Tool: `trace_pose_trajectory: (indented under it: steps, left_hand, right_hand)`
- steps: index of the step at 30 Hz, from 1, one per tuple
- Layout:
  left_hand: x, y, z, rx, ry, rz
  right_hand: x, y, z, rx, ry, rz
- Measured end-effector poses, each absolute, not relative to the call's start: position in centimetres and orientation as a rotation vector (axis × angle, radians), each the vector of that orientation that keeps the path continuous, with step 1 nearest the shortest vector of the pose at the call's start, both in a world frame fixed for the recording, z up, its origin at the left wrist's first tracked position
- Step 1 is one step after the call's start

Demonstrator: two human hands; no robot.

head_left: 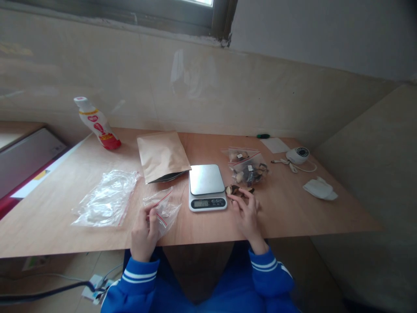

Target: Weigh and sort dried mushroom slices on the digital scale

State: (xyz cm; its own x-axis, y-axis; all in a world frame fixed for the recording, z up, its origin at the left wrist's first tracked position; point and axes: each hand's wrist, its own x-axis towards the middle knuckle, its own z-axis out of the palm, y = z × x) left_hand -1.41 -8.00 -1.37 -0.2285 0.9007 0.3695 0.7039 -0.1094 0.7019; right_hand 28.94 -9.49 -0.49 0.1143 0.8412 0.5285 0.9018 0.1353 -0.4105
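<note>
In the head view, the left hand [144, 233] pinches the edge of a clear zip bag [165, 211], while the half-curled right hand [246, 214] touches dark dried pieces [239, 189] just beside a digital kitchen scale [206, 187]. A careless nudge could scatter those pieces, and the scale stands between the hands. A filled zip bag [250, 174] and a kraft paper pouch [162, 156] lie nearby.

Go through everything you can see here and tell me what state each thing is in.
Scale: on, display lit
Small zip bag: crumpled, pinched by left hand
Large zip bag: lying flat
Paper pouch: lying flat
Fuller zip bag: holding dried pieces
Loose dried pieces: on table, touched by right hand
Bottle: tilted, capped
</note>
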Motion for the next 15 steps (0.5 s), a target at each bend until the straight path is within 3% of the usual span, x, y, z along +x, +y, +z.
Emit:
trace_pose_trajectory:
  steps: [15]
  left_hand:
    - [-1.39,-8.07,-1.47,1.781,1.951,1.232]
  right_hand:
    - [28.26,-9.26,-1.19,-1.681,-1.83,-0.084]
